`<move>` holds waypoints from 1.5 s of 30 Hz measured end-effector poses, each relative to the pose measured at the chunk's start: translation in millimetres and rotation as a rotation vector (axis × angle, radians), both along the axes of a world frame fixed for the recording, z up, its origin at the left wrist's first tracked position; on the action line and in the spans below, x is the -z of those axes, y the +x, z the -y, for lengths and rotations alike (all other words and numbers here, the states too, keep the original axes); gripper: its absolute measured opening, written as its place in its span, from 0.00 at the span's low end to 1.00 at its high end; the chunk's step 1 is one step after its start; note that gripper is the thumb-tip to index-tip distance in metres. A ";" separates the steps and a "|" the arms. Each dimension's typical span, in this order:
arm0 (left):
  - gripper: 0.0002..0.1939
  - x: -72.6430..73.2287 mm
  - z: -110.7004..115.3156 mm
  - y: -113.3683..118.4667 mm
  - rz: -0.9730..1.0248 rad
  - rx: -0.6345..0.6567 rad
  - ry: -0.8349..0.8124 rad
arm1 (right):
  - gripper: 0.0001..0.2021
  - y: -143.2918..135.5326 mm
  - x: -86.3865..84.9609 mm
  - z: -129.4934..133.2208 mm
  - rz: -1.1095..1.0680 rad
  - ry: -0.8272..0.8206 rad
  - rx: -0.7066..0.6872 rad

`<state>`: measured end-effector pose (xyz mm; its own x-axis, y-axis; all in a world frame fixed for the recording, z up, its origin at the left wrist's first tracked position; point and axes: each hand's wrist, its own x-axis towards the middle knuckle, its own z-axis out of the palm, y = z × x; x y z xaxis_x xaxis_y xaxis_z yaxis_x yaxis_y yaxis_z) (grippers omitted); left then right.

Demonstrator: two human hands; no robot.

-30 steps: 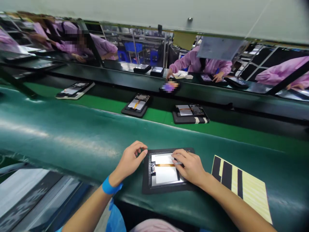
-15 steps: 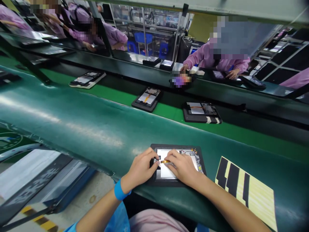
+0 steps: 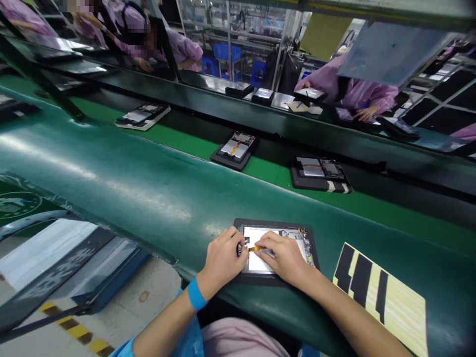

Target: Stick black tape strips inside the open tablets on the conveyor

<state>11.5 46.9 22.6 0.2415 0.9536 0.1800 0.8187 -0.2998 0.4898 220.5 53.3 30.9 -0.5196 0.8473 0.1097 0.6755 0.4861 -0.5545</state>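
Note:
An opened tablet (image 3: 266,265), its white battery and circuit board exposed, lies on a black pad (image 3: 274,221) in front of me. A short orange flex cable (image 3: 255,249) runs across the battery between my hands. My right hand (image 3: 286,255) pinches this cable near its right end, thumb and forefinger together. My left hand (image 3: 225,254), a blue band on its wrist, is closed at the tablet's left edge. Its thumb and forefinger meet at the cable's left end, and what they grip is hidden.
Right of the tablet lies a yellow sheet (image 3: 403,297) with black strips. Beyond the green bench ledge (image 3: 141,183), several opened tablets, among them one with an orange cable (image 3: 235,150), sit on a green conveyor (image 3: 267,171). Co-workers in pink sleeves (image 3: 323,77) work on the far side.
My left thumb and forefinger have closed together at the cable's left end. My right hand keeps its pinch. Across the line, a co-worker's hand has moved back, and my view has shifted slightly.

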 end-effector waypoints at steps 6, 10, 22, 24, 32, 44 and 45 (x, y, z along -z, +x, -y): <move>0.07 9.0 10.0 -16.8 0.168 0.081 0.059 | 0.06 -3.1 -6.3 -0.7 -0.034 -0.065 0.035; 0.07 12.5 24.0 -19.3 0.172 0.092 0.156 | 0.05 -5.8 -7.3 -0.9 -0.040 -0.103 0.058; 0.17 23.8 40.1 -18.8 0.044 0.148 0.251 | 0.06 -12.4 -5.1 -2.2 0.027 -0.109 0.142; 0.18 25.1 40.5 -19.0 0.034 0.153 0.255 | 0.07 -12.4 -5.3 -2.2 0.032 -0.100 0.137; 0.18 28.0 43.0 -20.3 0.072 0.154 0.228 | 0.08 -6.7 -1.4 0.7 -0.053 -0.105 0.077; 0.20 26.3 45.0 -20.5 -0.023 0.199 0.252 | 0.08 -18.5 -16.9 -5.7 0.203 -0.120 0.122; 0.21 26.1 45.4 -20.2 -0.038 0.204 0.248 | 0.08 -19.9 -18.8 -6.7 0.227 -0.116 0.123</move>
